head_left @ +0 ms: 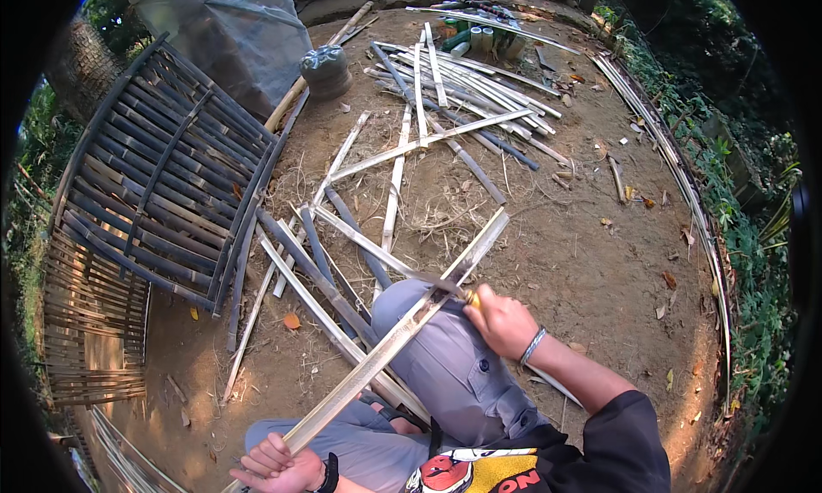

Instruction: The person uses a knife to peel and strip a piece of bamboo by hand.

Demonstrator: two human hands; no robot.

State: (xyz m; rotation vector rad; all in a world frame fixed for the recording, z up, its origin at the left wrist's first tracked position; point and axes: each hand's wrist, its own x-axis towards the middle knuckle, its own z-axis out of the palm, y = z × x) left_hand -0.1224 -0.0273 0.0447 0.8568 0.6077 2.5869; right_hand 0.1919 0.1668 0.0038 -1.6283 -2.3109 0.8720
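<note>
A long split bamboo strip (372, 364) slants across my raised knee, its pale inner face up and its far end pointing away to the right. My left hand (278, 466) grips the near end at the lower left. In my right hand (507, 322) is a knife (447, 285) with a yellowish handle. Its blade lies across the strip just beyond the knee, at a darker node; whether it has cut in cannot be made out.
Cut bamboo pieces (321, 292) lie by my legs, and a larger pile (479, 86) lies farther off. A slatted bamboo panel (163, 167) leans at left beside clear plastic sheeting (231, 39). Long thin strips (676, 159) line the right edge. Shavings (454, 210) cover the dirt ahead.
</note>
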